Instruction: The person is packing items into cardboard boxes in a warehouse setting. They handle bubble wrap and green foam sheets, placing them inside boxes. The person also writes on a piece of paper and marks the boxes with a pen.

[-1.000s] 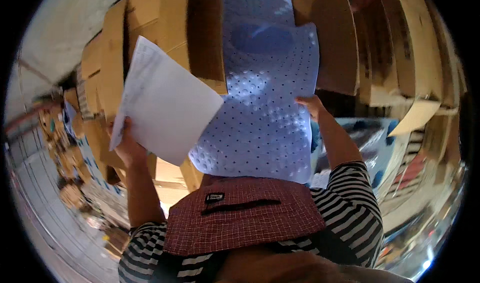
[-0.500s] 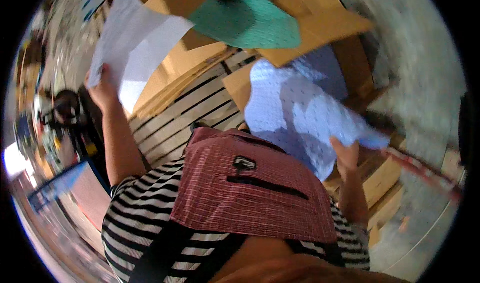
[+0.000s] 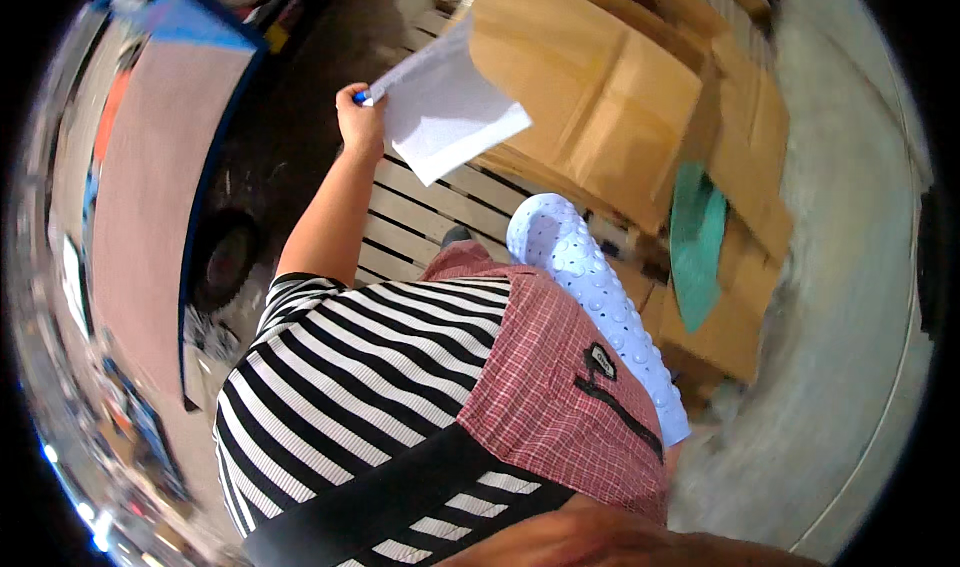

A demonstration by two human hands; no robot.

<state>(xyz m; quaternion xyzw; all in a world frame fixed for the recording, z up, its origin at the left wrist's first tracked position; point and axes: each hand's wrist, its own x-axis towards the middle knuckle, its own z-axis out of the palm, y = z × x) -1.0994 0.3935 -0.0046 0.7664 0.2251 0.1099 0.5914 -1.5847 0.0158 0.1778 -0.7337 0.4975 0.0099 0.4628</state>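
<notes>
My left hand (image 3: 360,127) is closed on the edge of a white sheet (image 3: 450,102), which hangs out over the slats of a wooden pallet. A small blue thing (image 3: 362,97) shows at its fingers, too small to name. At my right side a pale blue bath mat (image 3: 590,282), curled lengthwise and covered in round bumps, is held up off the boxes. Just a patch of skin of my right hand (image 3: 674,459) shows at the mat's lower end; its fingers are hidden behind the mat.
Ahead lies a large cardboard box (image 3: 590,97) with flaps up, on the pallet (image 3: 440,202). A green mat (image 3: 697,247) hangs from cardboard at the right. A flat cart with a blue edge (image 3: 165,187) and black wheel (image 3: 225,260) stands left. Concrete floor (image 3: 820,367) runs along the right.
My view and body have turned left. The white sheet now sits nearer the middle, still in my left hand. The blue mat has gone from spread over a box to curled beside me.
</notes>
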